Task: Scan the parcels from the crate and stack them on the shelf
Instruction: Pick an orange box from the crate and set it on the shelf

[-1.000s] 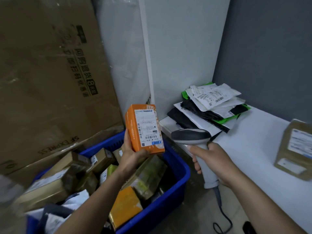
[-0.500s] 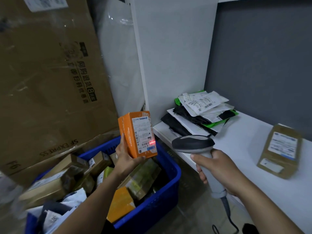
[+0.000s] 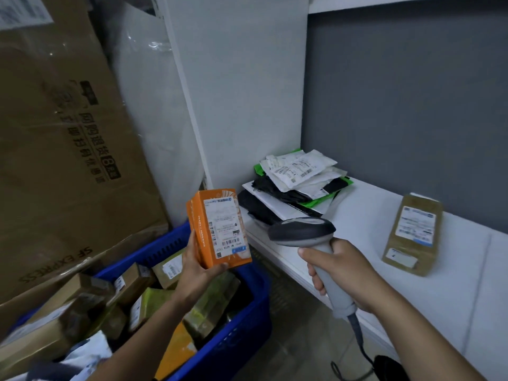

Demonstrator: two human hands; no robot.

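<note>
Orange parcel [image 3: 220, 229] upright, base gripped by left hand [image 3: 198, 266].

The flat white shelf [image 3: 365, 215] is carrying a pile of black, white and green plastic mailer bags [image 3: 298, 178] in its corner and, well apart, a tape-wrapped brown cardboard parcel [image 3: 412, 235].

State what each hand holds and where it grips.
The left hand holds the orange parcel by its lower end. The right hand grips the barcode scanner by its handle, below the head.

Crate [image 3: 242, 323] left of shelf [image 3: 467, 295]
</note>
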